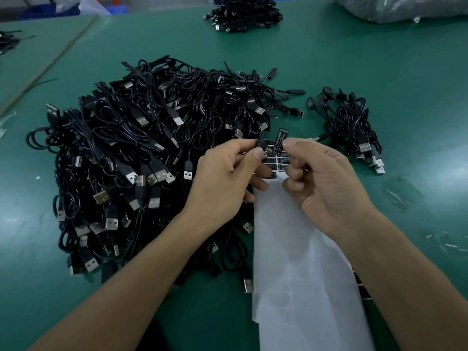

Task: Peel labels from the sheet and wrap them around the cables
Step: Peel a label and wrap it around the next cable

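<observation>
My left hand [225,178] pinches the small black end piece of a cable [260,142] between thumb and forefinger, above the label sheet. My right hand [321,178] pinches a black label [279,139] with white print, held upright just right of that cable end. The two are close but I cannot tell if they touch. Below the hands lies the white label sheet [298,262], with several black labels [278,159] left at its far end. A big heap of black USB cables [141,153] fills the green table to the left.
A small pile of cables [354,127] with labels on them lies to the right. Another bundle of cables [243,13] sits at the far edge, beside a plastic bag [405,6]. Bare green table surface [417,72] stretches to the right.
</observation>
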Available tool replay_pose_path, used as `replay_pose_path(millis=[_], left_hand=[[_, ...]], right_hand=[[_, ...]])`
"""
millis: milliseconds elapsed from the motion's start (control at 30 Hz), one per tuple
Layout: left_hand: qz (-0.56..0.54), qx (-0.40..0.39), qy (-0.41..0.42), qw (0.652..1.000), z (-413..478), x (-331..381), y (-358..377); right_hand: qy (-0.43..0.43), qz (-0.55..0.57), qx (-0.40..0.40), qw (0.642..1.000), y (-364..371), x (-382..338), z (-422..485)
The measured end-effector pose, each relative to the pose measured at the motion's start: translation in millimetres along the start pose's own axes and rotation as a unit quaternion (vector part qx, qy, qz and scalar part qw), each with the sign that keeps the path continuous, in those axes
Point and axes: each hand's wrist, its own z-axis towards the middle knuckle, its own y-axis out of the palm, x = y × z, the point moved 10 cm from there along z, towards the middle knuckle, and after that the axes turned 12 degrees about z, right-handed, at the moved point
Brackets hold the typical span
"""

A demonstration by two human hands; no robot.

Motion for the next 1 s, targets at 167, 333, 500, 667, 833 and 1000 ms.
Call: replay_pose_path(millis=[167, 333, 500, 667, 833, 1000], left_hand=[[-0.009, -0.003, -0.007, 1.000, 0, 7, -2], [-0.061, -0.025, -0.038, 0.997, -3, 8, 6], [-0.087, -0.049, -0.042, 0.994, -5, 8, 12], [-0.084, -0.089, -0.041, 0.992, -4, 11, 16], [-0.027, -0.104, -0.036, 0.994, -2, 9, 11], [0.054, -0.008, -0.037, 0.998, 1, 0, -11]], right_hand=[[-0.019, -0.015, -0.006, 1.000, 2, -4, -2], [-0.016, -0.039, -0.007, 0.999, 5, 1, -3], [-0.015, -0.017, -0.030, 0.999, 12, 4, -5], [-0.018, -0.023, -0.010, 1.000, 8, 2, -4], [-0.022, -0.037, 0.005, 0.999, 5, 2, -4], [-0.057, -0.064, 0.040, 0.996, -4, -4, -2]])
